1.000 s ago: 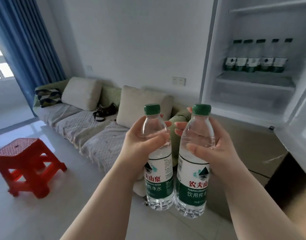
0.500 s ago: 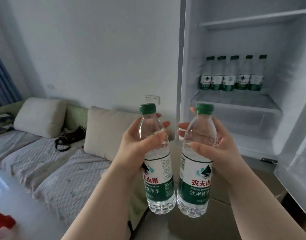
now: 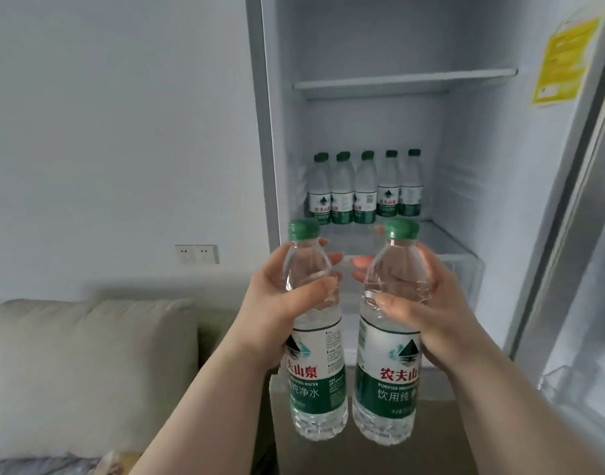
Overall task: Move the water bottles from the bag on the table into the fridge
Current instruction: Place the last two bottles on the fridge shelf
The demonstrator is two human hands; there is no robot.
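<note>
Smooth white fridge (image 3: 465,149) open — left hand (image 3: 277,303) grips clear left bottle (image 3: 314,371), right hand (image 3: 441,303) grips ribbed right bottle (image 3: 386,371).

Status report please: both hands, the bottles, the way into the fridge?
Left hand grips left bottle, right hand grips right bottle, both upright. Fridge open ahead; five bottles stand at back of shelf. Nothing in the way.

Held: left-hand bottle (image 3: 314,354) and right-hand bottle (image 3: 386,365), clear, green caps, white-over-green labels, red characters. Shelved row of bottles (image 3: 366,193), 12 o'clock: same. White fridge (image 3: 465,149) interior; yellow sticker (image 3: 565,60), 1 o'clock. Beige cushion (image 3: 88,371), 8 o'clock.
</note>
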